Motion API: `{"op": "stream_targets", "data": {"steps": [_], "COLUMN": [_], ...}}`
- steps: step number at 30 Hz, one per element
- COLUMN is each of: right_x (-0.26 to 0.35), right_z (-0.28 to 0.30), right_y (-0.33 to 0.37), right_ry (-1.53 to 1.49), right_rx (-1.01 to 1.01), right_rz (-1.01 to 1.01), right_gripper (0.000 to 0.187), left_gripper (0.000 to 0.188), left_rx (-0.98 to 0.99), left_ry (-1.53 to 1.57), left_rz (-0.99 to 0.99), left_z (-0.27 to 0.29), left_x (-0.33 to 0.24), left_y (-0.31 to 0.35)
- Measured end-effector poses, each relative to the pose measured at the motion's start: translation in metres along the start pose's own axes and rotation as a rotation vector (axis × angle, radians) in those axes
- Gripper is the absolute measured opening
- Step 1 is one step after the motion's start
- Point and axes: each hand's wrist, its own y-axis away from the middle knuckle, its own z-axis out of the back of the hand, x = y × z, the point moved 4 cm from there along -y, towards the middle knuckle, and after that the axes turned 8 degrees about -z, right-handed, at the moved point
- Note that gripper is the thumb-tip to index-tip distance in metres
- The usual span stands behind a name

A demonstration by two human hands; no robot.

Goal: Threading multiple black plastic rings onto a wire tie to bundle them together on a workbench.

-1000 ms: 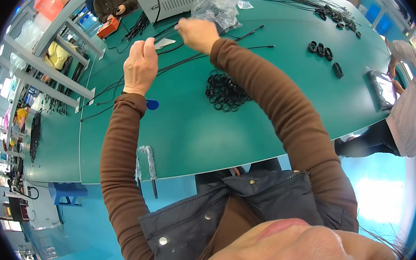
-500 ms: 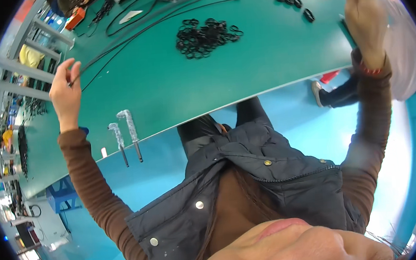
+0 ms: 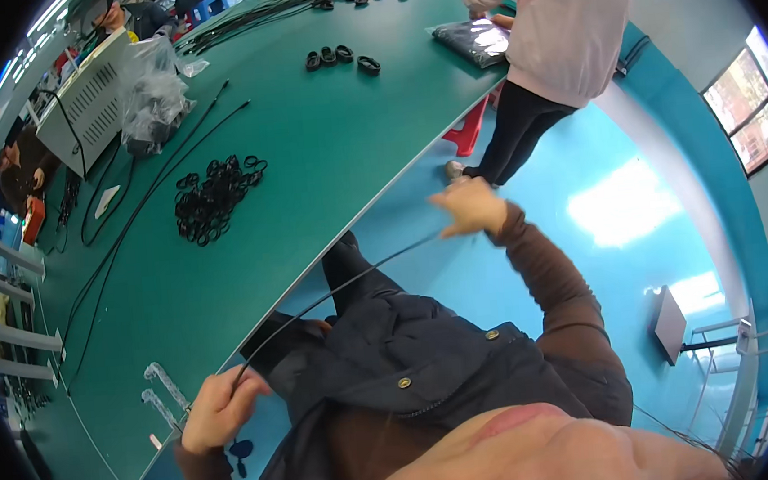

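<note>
Black cable [image 3: 351, 280] makes a soft curve between the two hands, from the lower left to just right of the centre of the frame. The left hand [image 3: 222, 411], at lower left, has thumb and fingers closed on it. The right hand [image 3: 472, 208] is a little blurred, but its fingers also pinch the cable. On the green table [image 3: 305, 147], left of centre, lies a pile of black rings [image 3: 217, 199], near a clear plastic bag [image 3: 154, 96] at upper left.
</note>
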Motion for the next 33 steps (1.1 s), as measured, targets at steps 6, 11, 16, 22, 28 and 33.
{"op": "stream_targets", "data": {"steps": [6,11,16,22,28,33], "right_x": [0.157,0.166,0.156,0.168,0.187,0.184], "right_z": [0.081,0.102,0.116,0.117,0.115,0.115], "right_y": [0.017,-0.021,-0.067,-0.103,-0.110,-0.108], "right_ry": [-1.255,-1.314,-1.435,-1.419,-1.442,-1.446], "right_rx": [-0.108,-0.227,-0.324,-0.438,-0.457,-0.525], "right_rz": [0.897,0.752,0.618,0.590,0.606,0.594], "right_gripper": [0.053,0.010,0.010,0.011,0.011,0.012], "left_gripper": [0.020,0.023,0.030,0.034,0.046,0.046], "left_rx": [-0.108,-0.182,-0.180,0.153,0.179,0.029], "left_ry": [-0.081,0.550,0.764,1.159,1.217,1.206], "left_rz": [-0.508,-0.316,-0.308,-0.266,-0.174,-0.310], "left_z": [-0.030,-0.011,-0.028,-0.059,-0.074,-0.065], "left_x": [-0.026,0.000,0.012,0.020,0.010,0.009], "left_y": [-0.077,-0.080,-0.075,-0.099,-0.113,-0.107]}}
